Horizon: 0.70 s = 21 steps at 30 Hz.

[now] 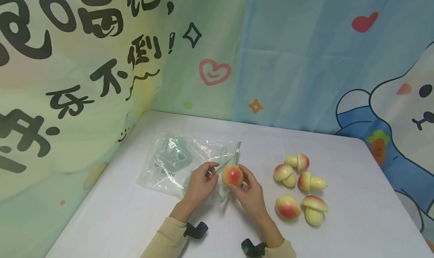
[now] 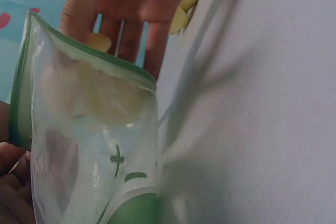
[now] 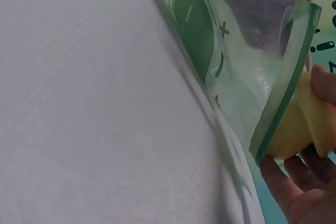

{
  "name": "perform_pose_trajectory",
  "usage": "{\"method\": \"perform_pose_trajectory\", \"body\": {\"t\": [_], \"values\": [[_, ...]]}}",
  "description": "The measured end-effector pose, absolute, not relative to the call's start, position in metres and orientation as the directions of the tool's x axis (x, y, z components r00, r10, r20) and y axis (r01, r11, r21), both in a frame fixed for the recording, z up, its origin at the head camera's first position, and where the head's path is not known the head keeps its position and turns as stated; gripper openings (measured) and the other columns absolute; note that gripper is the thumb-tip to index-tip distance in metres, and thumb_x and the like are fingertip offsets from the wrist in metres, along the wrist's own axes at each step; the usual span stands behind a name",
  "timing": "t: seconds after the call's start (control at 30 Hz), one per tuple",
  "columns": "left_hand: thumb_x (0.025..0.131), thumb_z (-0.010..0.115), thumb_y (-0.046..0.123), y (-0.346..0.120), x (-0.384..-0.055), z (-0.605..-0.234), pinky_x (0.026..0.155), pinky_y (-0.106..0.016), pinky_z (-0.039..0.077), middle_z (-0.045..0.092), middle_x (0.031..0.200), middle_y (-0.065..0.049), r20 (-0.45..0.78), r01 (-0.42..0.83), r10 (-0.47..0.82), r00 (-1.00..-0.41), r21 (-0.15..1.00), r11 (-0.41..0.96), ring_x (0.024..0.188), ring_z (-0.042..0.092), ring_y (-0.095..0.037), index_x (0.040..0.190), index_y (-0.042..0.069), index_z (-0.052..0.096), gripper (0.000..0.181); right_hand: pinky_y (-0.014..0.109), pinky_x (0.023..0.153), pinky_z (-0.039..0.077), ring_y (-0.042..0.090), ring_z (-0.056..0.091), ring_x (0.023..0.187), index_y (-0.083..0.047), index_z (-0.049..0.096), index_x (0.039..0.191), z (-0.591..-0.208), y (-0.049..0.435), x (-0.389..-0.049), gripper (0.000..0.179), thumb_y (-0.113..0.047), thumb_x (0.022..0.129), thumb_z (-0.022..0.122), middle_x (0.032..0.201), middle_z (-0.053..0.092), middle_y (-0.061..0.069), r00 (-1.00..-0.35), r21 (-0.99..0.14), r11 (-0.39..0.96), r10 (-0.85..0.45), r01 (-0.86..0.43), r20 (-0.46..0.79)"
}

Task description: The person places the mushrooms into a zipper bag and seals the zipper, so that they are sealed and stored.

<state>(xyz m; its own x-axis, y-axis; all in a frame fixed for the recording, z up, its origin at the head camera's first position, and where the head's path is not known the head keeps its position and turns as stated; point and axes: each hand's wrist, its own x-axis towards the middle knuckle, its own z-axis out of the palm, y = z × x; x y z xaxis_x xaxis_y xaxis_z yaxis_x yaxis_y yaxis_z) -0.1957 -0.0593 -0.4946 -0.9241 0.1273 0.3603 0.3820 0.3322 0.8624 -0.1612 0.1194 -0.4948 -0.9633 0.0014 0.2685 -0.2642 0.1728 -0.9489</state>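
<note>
A clear zip bag (image 1: 207,148) with green trim and a printed green pattern lies on the table, its mouth gaping toward the right. My left hand (image 1: 199,182) pinches the green edge of that mouth. In my right hand (image 1: 252,194) is a toy mushroom (image 1: 232,175), its red and yellow cap facing up in the head view. Thumb and fingers grip it from the right side. The right wrist view has the pale mushroom (image 3: 286,137) partly behind the bag's green rim (image 3: 289,93), at the opening. Through the film in the left wrist view, the mushroom (image 2: 113,100) looks blurred.
Several more toy mushrooms (image 1: 314,209) with red and yellow caps lie to the right of my right hand. The white table (image 1: 356,197) ends at a printed cloth backdrop (image 1: 288,62) behind and on the left. Both wrists wear black cameras (image 1: 196,230).
</note>
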Motion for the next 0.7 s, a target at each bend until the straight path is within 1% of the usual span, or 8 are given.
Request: {"method": "perform_pose_trajectory", "body": {"t": [0.07, 0.17, 0.27, 0.4, 0.53, 0.6, 0.7], "values": [[0.082, 0.063, -0.004, -0.059, -0.196, -0.494, 0.054, -0.019, 0.051, 0.061, 0.082, -0.007, 0.365, 0.383, 0.119, -0.923, 0.865, 0.324, 0.067, 0.054, -0.008, 0.113, 0.001, 0.066, 0.031, 0.038, 0.093, 0.054, 0.036, 0.055, 0.119, 0.010, 0.043, 0.139, -0.487, 0.118, -0.158, 0.068, 0.007, 0.079, 0.075, 0.137, 0.052, 0.026, -0.966, -0.948, 0.188, -0.006, -0.255, 0.259], [0.082, 0.064, -0.005, -0.059, -0.195, -0.492, 0.056, -0.018, 0.049, 0.060, 0.081, -0.005, 0.371, 0.386, 0.108, -0.922, 0.869, 0.309, 0.070, 0.053, -0.009, 0.115, 0.001, 0.066, 0.033, 0.043, 0.093, 0.053, 0.038, 0.055, 0.119, 0.012, 0.043, 0.138, -0.480, 0.117, -0.155, 0.068, 0.008, 0.078, 0.076, 0.136, 0.052, 0.027, -0.969, -0.943, 0.227, -0.015, -0.242, 0.245], [0.082, 0.066, -0.005, -0.058, -0.194, -0.491, 0.057, -0.018, 0.050, 0.060, 0.083, -0.006, 0.383, 0.397, 0.105, -0.918, 0.879, 0.266, 0.072, 0.053, -0.010, 0.114, 0.002, 0.067, 0.033, 0.045, 0.093, 0.053, 0.039, 0.056, 0.117, 0.013, 0.044, 0.136, -0.478, 0.116, -0.154, 0.067, 0.008, 0.077, 0.076, 0.134, 0.053, 0.028, -0.969, -0.930, 0.276, -0.019, -0.241, 0.246], [0.082, 0.067, -0.008, -0.056, -0.193, -0.490, 0.059, -0.020, 0.053, 0.063, 0.085, -0.011, 0.389, 0.403, 0.107, -0.915, 0.895, 0.190, 0.073, 0.056, -0.012, 0.113, 0.002, 0.067, 0.033, 0.046, 0.093, 0.053, 0.039, 0.057, 0.115, 0.012, 0.047, 0.135, -0.483, 0.115, -0.156, 0.066, 0.008, 0.076, 0.077, 0.133, 0.054, 0.028, -0.963, -0.912, 0.315, -0.023, -0.264, 0.270], [0.081, 0.067, -0.010, -0.054, -0.191, -0.486, 0.059, -0.021, 0.054, 0.063, 0.086, -0.017, 0.387, 0.403, 0.122, -0.914, 0.901, 0.162, 0.073, 0.058, -0.015, 0.111, -0.004, 0.065, 0.030, 0.047, 0.096, 0.051, 0.039, 0.055, 0.119, 0.006, 0.048, 0.137, -0.501, 0.118, -0.163, 0.069, 0.006, 0.074, 0.079, 0.137, 0.052, 0.024, -0.962, -0.907, 0.326, -0.037, -0.268, 0.271], [0.081, 0.066, -0.011, -0.053, -0.188, -0.480, 0.059, -0.021, 0.055, 0.062, 0.086, -0.019, 0.389, 0.408, 0.137, -0.911, 0.900, 0.152, 0.072, 0.058, -0.016, 0.109, -0.007, 0.064, 0.028, 0.047, 0.100, 0.049, 0.035, 0.054, 0.123, 0.000, 0.050, 0.138, -0.511, 0.119, -0.166, 0.071, 0.003, 0.074, 0.081, 0.139, 0.053, 0.019, -0.964, -0.903, 0.339, -0.048, -0.262, 0.262], [0.082, 0.065, -0.011, -0.053, -0.181, -0.467, 0.059, -0.021, 0.054, 0.061, 0.086, -0.021, 0.391, 0.412, 0.153, -0.907, 0.899, 0.146, 0.072, 0.058, -0.017, 0.108, -0.010, 0.063, 0.026, 0.045, 0.100, 0.049, 0.029, 0.056, 0.121, -0.006, 0.052, 0.138, -0.516, 0.121, -0.169, 0.071, 0.000, 0.073, 0.083, 0.137, 0.056, 0.012, -0.957, -0.881, 0.377, -0.080, -0.288, 0.279]]}}
